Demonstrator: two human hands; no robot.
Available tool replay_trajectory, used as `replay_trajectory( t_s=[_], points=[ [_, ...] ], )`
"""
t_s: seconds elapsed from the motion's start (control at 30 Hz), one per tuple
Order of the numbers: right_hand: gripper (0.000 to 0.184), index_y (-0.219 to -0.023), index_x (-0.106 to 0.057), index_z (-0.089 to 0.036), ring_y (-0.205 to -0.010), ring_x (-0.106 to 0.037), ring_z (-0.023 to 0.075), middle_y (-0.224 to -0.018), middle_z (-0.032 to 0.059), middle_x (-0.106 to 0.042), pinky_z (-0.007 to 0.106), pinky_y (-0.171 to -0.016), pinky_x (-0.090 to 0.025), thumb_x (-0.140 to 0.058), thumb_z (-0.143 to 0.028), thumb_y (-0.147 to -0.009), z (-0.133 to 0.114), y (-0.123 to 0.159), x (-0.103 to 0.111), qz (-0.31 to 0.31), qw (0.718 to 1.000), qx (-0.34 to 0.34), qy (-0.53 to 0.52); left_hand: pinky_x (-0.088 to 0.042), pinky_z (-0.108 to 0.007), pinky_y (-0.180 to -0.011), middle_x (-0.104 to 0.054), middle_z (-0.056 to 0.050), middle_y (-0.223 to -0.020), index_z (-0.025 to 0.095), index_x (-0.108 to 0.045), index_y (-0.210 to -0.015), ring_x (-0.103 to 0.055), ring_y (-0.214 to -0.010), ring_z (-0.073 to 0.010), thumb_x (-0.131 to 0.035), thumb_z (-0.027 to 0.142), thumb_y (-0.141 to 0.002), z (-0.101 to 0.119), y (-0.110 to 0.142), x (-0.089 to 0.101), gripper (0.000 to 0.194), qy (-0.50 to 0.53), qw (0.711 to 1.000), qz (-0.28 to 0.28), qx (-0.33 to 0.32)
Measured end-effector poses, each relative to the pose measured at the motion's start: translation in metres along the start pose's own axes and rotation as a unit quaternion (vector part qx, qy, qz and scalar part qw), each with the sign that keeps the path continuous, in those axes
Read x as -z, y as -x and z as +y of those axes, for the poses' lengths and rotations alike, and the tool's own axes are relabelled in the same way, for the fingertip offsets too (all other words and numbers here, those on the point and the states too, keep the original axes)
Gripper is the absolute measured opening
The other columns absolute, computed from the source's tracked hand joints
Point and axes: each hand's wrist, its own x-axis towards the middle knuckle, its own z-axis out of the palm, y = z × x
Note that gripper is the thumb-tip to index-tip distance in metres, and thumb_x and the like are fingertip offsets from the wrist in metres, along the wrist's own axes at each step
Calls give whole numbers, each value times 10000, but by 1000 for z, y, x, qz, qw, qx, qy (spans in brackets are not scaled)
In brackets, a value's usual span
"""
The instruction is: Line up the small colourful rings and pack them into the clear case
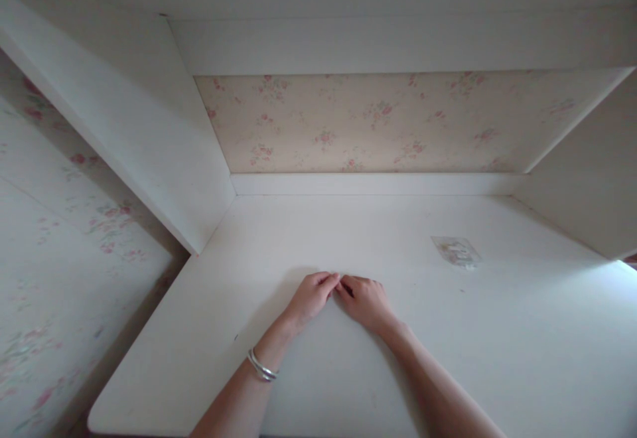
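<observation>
My left hand (311, 296) and my right hand (365, 300) rest together on a white desk top (348, 239), fingertips meeting at the middle. Both hands have their fingers curled in a pinch. Whatever is between the fingertips is too small or hidden to name. A silver bangle (261, 366) sits on my left wrist. A small clear plastic packet (456, 251) lies flat on the desk, to the right of and beyond my right hand, apart from it.
The desk sits in a white alcove with a side panel (149, 139) at the left, another at the right (587, 192), and a shelf above (398, 40). Floral wallpaper (378, 123) covers the back. The desk's front edge runs near the bottom left.
</observation>
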Motion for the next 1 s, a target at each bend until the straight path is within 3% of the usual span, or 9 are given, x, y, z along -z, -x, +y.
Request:
replay_trajectory(
  t_s=[1.0],
  points=[
    [384,-802,-633,-227,-686,-600,133,-830,8,-694,250,-563,-253,-330,-417,-943,-1,0,1,-1,1000,-2,8,-214,-246,-493,-352,44,-533,168,-505,-639,-308,-510,-102,-459,561,-797,-1,0,-1,427,-14,1000,6,2]
  ],
)
